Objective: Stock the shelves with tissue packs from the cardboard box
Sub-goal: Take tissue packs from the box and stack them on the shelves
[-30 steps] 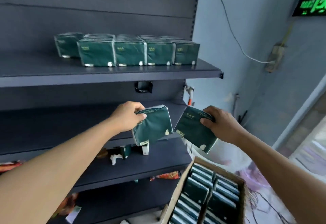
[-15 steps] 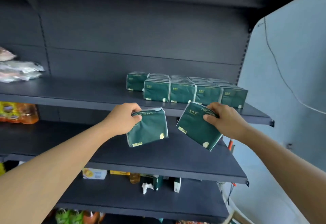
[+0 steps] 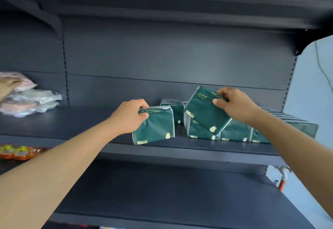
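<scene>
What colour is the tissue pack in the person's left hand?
Dark green with pale edges, shown in the head view: tissue pack, left hand.

dark shelf (image 3: 75, 129) carries green tissue packs (image 3: 234, 131), pale packets (image 3: 30, 100).

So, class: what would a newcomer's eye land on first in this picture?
Two bare arms reach in, each hand gripping a dark green tissue pack: the left hand stands its left pack on the grey shelf, while the right hand tilts the right pack above the stocked row.
</scene>
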Available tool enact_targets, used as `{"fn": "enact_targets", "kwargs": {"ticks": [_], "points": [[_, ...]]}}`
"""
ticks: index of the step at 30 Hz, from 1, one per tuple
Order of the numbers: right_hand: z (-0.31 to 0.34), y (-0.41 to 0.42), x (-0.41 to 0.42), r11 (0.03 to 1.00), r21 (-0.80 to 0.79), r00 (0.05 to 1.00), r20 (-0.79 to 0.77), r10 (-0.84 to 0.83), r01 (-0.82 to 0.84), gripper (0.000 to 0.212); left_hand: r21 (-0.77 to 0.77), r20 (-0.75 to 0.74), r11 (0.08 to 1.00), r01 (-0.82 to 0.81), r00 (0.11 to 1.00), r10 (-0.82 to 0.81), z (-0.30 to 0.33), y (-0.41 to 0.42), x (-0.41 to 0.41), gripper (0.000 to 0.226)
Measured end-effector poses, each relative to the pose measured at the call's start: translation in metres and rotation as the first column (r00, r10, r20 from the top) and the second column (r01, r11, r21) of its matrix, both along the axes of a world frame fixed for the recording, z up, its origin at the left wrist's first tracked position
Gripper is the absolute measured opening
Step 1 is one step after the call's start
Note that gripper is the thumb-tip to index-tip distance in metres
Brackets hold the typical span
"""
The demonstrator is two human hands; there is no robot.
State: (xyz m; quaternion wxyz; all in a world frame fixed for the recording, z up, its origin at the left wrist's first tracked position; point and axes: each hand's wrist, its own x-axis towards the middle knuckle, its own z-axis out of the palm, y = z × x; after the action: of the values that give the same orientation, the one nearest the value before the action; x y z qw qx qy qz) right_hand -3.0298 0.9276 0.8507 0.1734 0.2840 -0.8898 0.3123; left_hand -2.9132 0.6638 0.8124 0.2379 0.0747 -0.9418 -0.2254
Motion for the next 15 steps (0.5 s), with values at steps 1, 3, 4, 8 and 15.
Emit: {"fn": "enact_targets", "kwargs": {"ticks": [1, 3, 4, 8, 15], "points": [[0.004, -0.014, -0.007, 1.0, -0.019, 1.0, 0.005, -0.002, 0.002, 0.016, -0.003, 0.005, 1.0, 0.003, 1.0, -0.003, 0.004, -0.013, -0.007, 0.013], [0.009, -0.042, -0.02, 0.999, -0.043, 1.0, 0.018, -0.009, 0.01, 0.018, -0.016, 0.015, 1.0, 0.006, 1.0, -0.005, 0.011, -0.036, -0.021, 0.012], [0.012, -0.055, -0.026, 0.999, -0.044, 1.0, 0.021, -0.018, 0.019, 0.019, -0.02, 0.019, 1.0, 0.008, 1.0, -0.008, 0.014, -0.046, -0.028, 0.012], [0.013, -0.102, -0.052, 0.999, -0.02, 0.998, 0.037, -0.047, 0.048, 0.02, -0.03, 0.024, 0.999, 0.023, 0.999, -0.023, 0.016, -0.077, -0.049, 0.013], [-0.001, -0.151, -0.098, 0.985, 0.159, 0.995, 0.062, -0.074, 0.063, 0.022, -0.021, 0.032, 1.0, 0.021, 0.999, -0.021, 0.008, -0.105, -0.077, 0.012]]}}
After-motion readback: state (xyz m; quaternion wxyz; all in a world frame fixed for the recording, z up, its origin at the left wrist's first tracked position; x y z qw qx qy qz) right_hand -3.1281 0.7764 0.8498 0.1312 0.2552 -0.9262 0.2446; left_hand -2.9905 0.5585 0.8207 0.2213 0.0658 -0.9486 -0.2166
